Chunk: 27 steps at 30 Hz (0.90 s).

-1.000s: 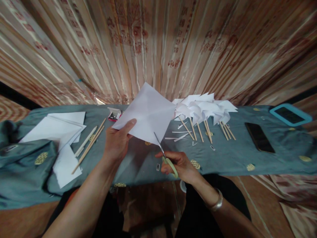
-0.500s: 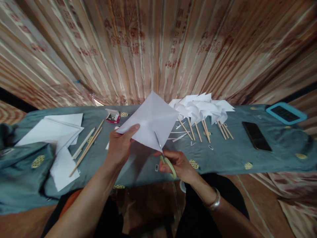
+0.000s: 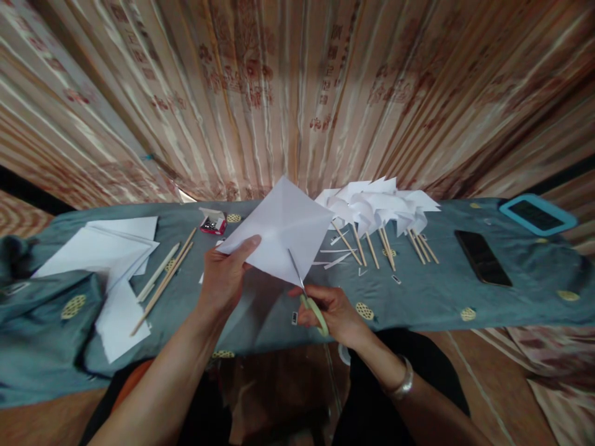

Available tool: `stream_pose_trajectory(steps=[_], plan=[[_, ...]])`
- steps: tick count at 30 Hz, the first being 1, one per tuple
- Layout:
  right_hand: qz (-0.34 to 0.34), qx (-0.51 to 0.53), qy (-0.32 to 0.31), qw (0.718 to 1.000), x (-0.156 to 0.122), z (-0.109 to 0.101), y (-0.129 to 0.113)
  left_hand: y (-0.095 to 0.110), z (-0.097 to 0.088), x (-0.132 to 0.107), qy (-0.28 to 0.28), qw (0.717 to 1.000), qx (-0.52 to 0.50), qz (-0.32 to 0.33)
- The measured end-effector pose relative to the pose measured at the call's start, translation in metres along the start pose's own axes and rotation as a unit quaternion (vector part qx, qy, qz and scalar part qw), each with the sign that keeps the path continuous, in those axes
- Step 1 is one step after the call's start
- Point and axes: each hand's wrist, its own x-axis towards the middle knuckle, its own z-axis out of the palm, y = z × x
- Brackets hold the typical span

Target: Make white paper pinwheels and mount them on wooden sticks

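Left hand [image 3: 225, 272] pinches white paper [image 3: 297, 217] near left corner, diamond-wise above bench [image 3: 427, 300] middle, one corner toward far edge. Right hand [image 3: 334, 313] curled round scissors [image 3: 318, 317], blades pointing far edge, at paper's near corner. Patterned cloth [image 3: 534, 303], curtain [image 3: 288, 93] behind.

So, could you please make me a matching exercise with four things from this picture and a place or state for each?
Things:
1. scissors
2. paper sheet
3. phone
4. small box

Places and states:
A. standing open
B. pinched by the left hand
C. lying near the blue-framed device
D. held in the right hand

Right pairs: 1-D, 2-B, 3-C, 4-A
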Motion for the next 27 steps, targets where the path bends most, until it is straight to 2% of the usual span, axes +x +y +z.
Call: stream_pose_trajectory(steps=[11, 20, 27], plan=[[0.017, 0.018, 0.001, 1.000, 0.001, 0.002, 0.003, 0.000, 0.002, -0.001, -0.001, 1.000, -0.007, 0.004], [-0.041, -0.050, -0.014, 0.998, 0.000, -0.002, 0.001, -0.007, 0.001, -0.003, -0.003, 1.000, 0.015, -0.010], [-0.050, -0.052, -0.008, 0.997, 0.000, -0.002, -0.001, -0.010, 0.003, -0.005, 0.002, 1.000, 0.023, -0.015]])
